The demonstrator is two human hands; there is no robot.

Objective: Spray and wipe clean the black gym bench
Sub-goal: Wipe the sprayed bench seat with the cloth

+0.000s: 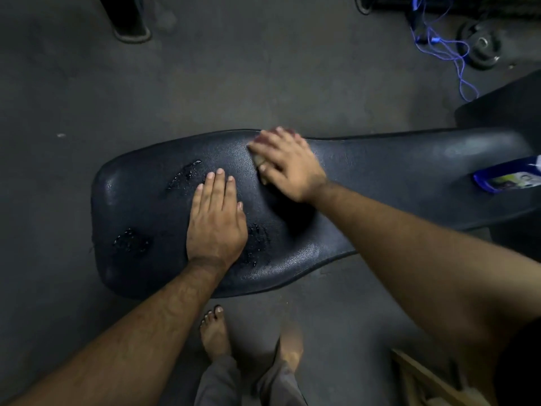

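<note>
Bench [380, 171] lies w/ long axis left-right across view; spray puddles [131, 241] sit on wide left end. R hand [285, 164] presses cloth [265, 139] flat at far edge mid-bench, fingers [263, 148] spread over it; L hand [216, 218] flat, fingers straight, holding nothing, bracing pad. Puddles lie left of cloth, nearer L hand, so next stroke likely runs leftward; bottle [503, 178] rests at right end.

Cloth [261, 162] mostly hidden under right hand [288, 165]; spray bottle [509, 178] cut off.

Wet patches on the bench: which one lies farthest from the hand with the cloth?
The wet patch near the bench's bottom-left corner. The other two lie beside the flat left hand, nearer the right hand pressing the cloth.
</note>
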